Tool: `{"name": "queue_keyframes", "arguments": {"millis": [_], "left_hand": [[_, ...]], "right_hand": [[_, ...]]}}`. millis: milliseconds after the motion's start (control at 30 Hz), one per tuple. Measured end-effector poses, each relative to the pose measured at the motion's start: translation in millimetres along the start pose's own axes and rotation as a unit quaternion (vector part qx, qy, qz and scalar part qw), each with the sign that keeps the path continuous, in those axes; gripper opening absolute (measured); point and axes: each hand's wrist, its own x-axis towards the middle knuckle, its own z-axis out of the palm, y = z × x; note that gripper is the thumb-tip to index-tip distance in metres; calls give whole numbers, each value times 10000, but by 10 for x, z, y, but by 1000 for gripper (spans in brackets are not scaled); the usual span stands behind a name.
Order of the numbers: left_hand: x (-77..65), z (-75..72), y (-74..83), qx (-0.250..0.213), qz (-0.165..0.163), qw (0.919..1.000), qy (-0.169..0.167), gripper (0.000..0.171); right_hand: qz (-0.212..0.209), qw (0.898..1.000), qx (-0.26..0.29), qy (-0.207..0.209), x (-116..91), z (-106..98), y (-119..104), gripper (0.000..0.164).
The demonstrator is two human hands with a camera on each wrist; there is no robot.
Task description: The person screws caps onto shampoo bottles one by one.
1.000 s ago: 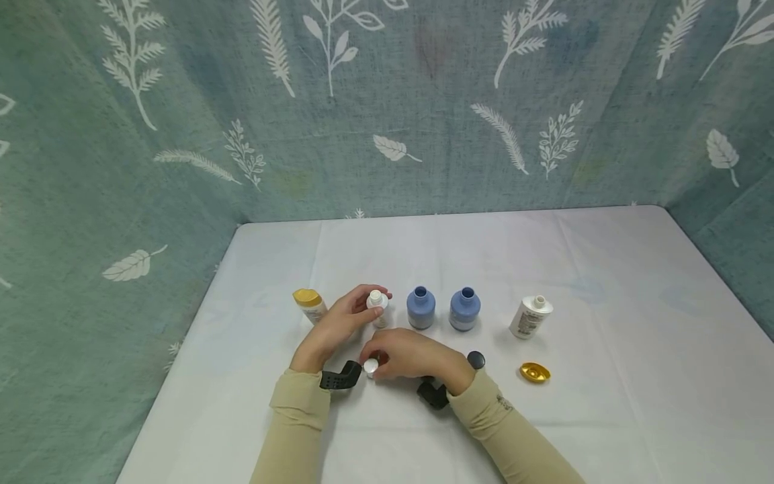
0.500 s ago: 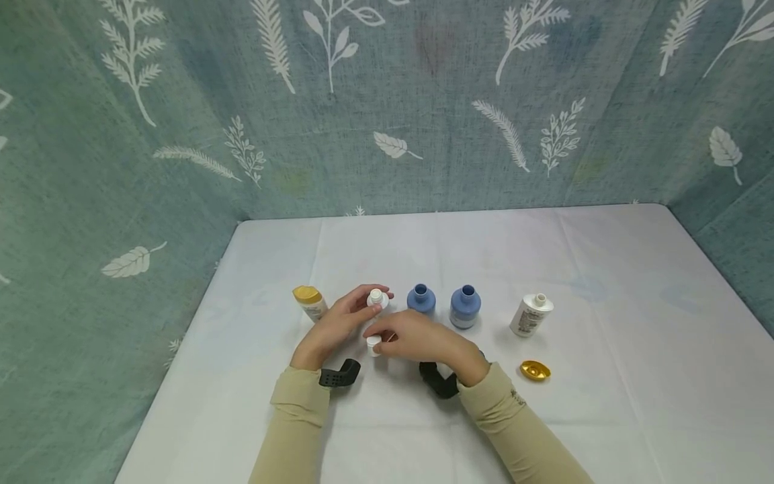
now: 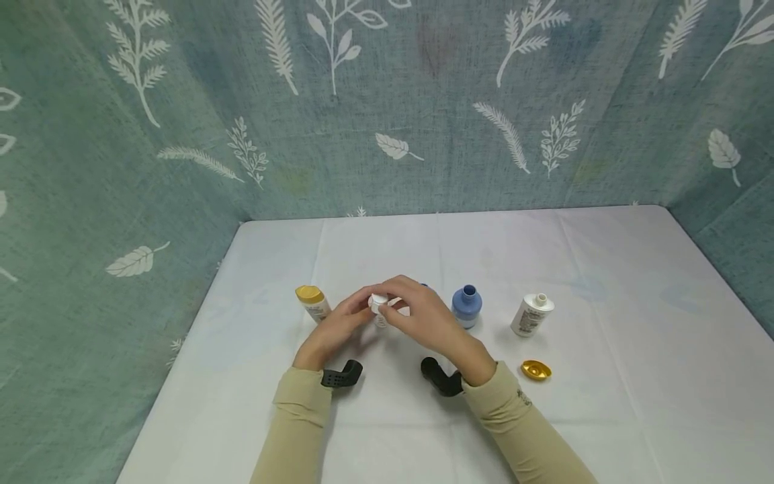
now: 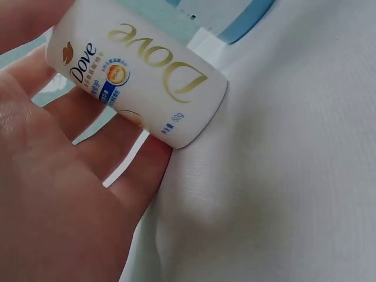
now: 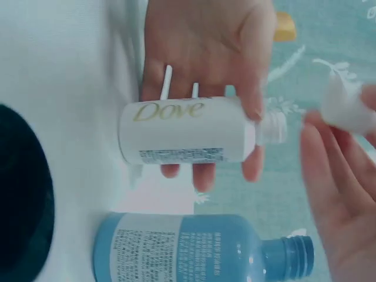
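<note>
In the head view my left hand (image 3: 338, 329) holds a small white Dove bottle (image 5: 182, 129) upright on the table, fingers around its far side and thumb near its shoulder. The bottle's threaded neck is bare in the right wrist view. Just above that neck, my right hand (image 3: 426, 323) pinches a white cap (image 5: 346, 108) between thumb and fingers. A small gap shows between cap and neck. The left wrist view shows the bottle's gold lettering (image 4: 164, 61) against my palm.
To the right stands an uncapped blue bottle (image 3: 467, 308); another is mostly hidden behind my right hand. Farther right are an uncapped white bottle (image 3: 531, 316) and a loose gold cap (image 3: 535, 370). On the left stands a white bottle with a yellow cap (image 3: 311, 296).
My right hand has lifted the white cap off the table and carried it up and away from me to the bottle's neck. My left hand has stayed on the bottle.
</note>
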Motion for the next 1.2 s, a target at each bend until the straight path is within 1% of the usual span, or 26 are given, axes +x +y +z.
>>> {"name": "queue_keyframes", "arguments": {"millis": [33, 100, 200, 267, 333, 433, 567, 667, 833, 933, 1033, 1200], "left_hand": [[6, 5, -7, -6, -52, 10000, 31, 40], [39, 1, -77, -4, -85, 9999, 83, 42], [89, -8, -181, 71, -39, 9999, 147, 41], [121, -22, -249, 194, 135, 9996, 150, 40], [127, -23, -255, 248, 286, 9992, 107, 40], [122, -19, -259, 259, 331, 9990, 127, 42], [105, -9, -263, 176, 263, 9993, 217, 43], [97, -7, -265, 191, 237, 9991, 305, 46], [115, -9, -278, 316, 323, 9983, 361, 48], [118, -12, -286, 372, 305, 9981, 385, 47], [111, -14, -298, 402, 236, 9980, 417, 45], [104, -17, -307, 363, 307, 9980, 410, 46]], "right_hand": [[-32, 9998, -50, 194, 6, 3, -2, 29], [-90, 9983, -131, 560, 24, 19, -4, 29], [-119, 9948, -158, 995, 60, 60, -9, 29], [-150, 9920, -175, 1240, 85, 99, -13, 29], [-142, 9898, -294, 1390, 110, 142, -22, 28], [-57, 9874, -574, 1471, 126, 210, -28, 28], [-19, 9831, -982, 1544, 121, 283, -23, 29], [-141, 9772, -1363, 1621, 117, 312, -24, 29], [-402, 9655, -1893, 1743, 122, 333, -16, 29], [-435, 9618, -2048, 1766, 121, 343, -10, 28], [-397, 9603, -2134, 1751, 113, 354, -4, 28], [-337, 9580, -2223, 1781, 109, 368, 0, 29]]}}
